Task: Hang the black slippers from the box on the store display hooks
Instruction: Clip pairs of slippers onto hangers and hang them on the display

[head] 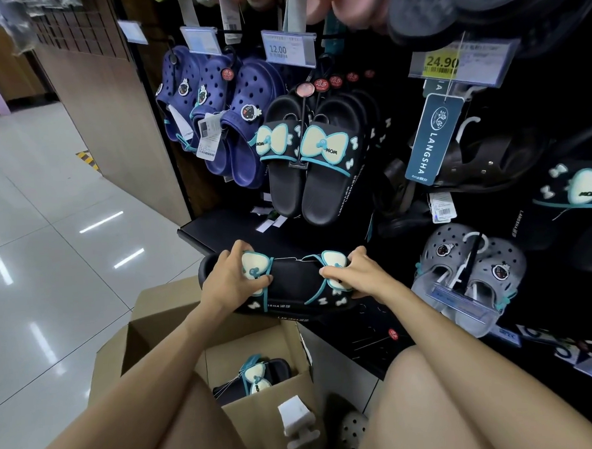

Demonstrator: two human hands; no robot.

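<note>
Filling the right side of the view, a dark display wall [404, 218] carries rows of hanging footwear w/ price tags above. Bottom left, an open cardboard box [176, 316] sits on a glossy pale tiled floor [47, 210]; the person's bare knees frame the lower edge.

On the wall, top centre, hang navy clogs [220, 108]. Just right of them a hung pair of black slippers [313, 161] w/ cream-and-teal bows dangles below a tag reading 12.00. Grey clogs [469, 277] hang lower right.

Between the box and the wall, above the box's far edge, a held pair of black slippers [291, 286] lies sideways, same bow design, both hands on it. The left hand [229, 279] grips the left end, thumb and fingers curled round one bow strap. The right hand [355, 272] pinches the other bow strap, fingers bent over it, thumb underneath.

Inside the box, one more black slipper pair [258, 377] rests at the bottom. A small white plastic piece [298, 416] sits near the box's near corner; can't tell what it is.
</note>
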